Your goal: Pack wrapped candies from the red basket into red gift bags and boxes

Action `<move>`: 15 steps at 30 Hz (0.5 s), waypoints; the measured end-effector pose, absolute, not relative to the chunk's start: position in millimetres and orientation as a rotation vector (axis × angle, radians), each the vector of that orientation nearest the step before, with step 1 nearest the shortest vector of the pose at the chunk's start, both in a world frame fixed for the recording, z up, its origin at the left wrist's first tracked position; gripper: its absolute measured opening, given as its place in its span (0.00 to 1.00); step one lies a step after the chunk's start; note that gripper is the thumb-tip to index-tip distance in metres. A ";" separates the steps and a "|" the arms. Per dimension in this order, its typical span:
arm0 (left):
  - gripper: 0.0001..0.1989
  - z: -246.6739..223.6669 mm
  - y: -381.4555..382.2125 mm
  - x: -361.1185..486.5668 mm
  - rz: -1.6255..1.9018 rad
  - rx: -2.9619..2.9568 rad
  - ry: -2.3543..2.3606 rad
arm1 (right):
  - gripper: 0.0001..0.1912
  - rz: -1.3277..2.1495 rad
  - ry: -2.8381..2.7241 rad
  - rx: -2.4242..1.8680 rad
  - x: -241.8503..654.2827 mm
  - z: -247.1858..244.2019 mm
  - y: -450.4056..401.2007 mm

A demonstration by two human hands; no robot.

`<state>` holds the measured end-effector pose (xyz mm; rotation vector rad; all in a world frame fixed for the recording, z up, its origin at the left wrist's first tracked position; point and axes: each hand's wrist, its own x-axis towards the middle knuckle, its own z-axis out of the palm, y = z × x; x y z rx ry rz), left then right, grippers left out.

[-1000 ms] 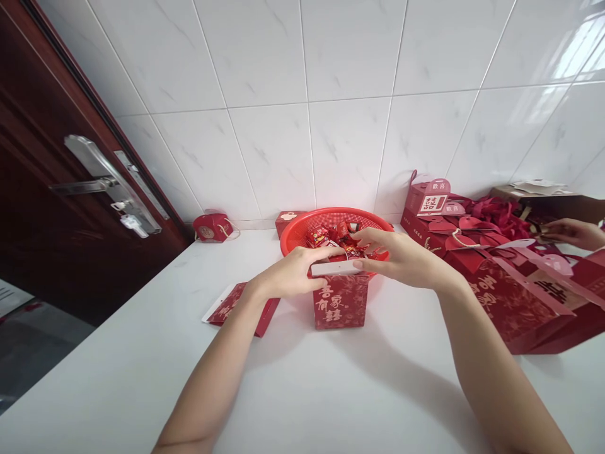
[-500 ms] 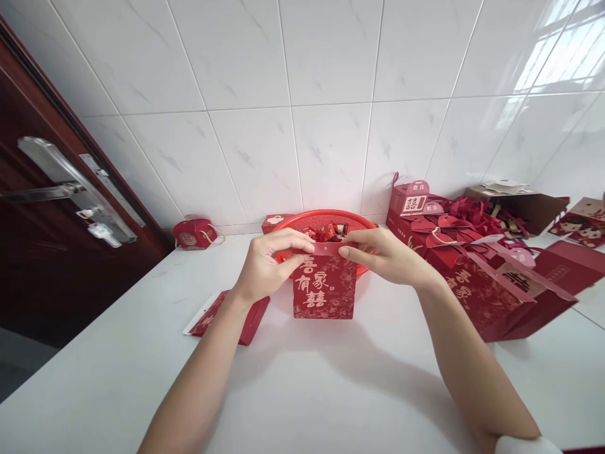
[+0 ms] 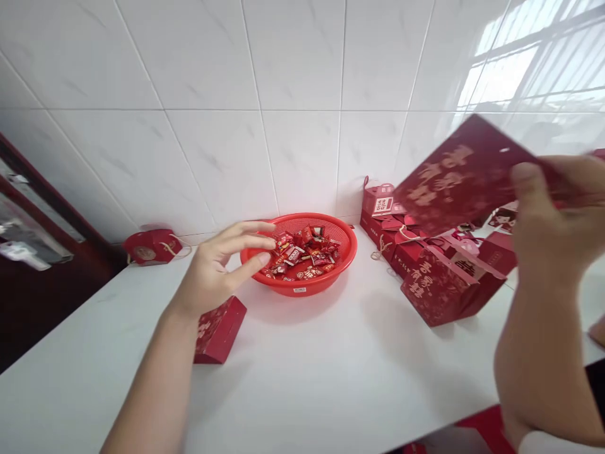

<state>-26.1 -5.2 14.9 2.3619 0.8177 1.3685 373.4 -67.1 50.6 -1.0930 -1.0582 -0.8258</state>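
My right hand (image 3: 558,202) grips a dark red paper bag (image 3: 463,173) with gold characters, raised and tilted at the right. Nothing is in my left hand (image 3: 227,261); its fingers are spread at the left rim of a red plastic basket (image 3: 300,289). Red-wrapped candies (image 3: 309,252) lie inside the basket. Below my left hand a folded red box (image 3: 222,331) rests on the white table, partly hidden by the wrist.
Red gift bags (image 3: 439,290) and red boxes (image 3: 390,230) crowd the right side by the tiled wall. A small red box with a cord handle (image 3: 151,247) sits at the back left. A dark door (image 3: 38,290) is at the far left.
The red bag has left my left hand and moved right and up in my right hand. My left hand has opened. The view has turned right, and the candies in the basket show more.
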 end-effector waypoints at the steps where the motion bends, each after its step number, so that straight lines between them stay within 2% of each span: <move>1: 0.06 16.3 -4.5 -28.5 1.377 2.355 0.835 | 0.14 -0.931 -1.016 -1.174 392.6 51.4 -72.7; 4: 0.05 19.7 -3.2 -34.7 1.441 2.334 0.879 | 0.22 -1.062 -0.915 -1.527 437.9 48.7 -91.4; 7: 0.05 22.4 -3.1 -39.6 1.502 2.309 0.905 | 0.15 -0.940 -0.806 -1.887 461.2 36.8 -104.3; 9: 0.04 24.1 -3.7 -42.6 1.518 2.293 0.948 | 0.05 -0.736 -0.708 -2.006 468.0 23.2 -106.3; 10: 0.04 25.1 -4.1 -44.1 1.532 2.282 0.966 | 0.04 -0.601 -0.669 -2.031 469.7 15.1 -105.9; 15: 0.02 28.4 -5.9 -51.2 1.619 2.154 1.055 | 0.09 0.047 -0.621 -2.001 469.1 -25.3 -104.4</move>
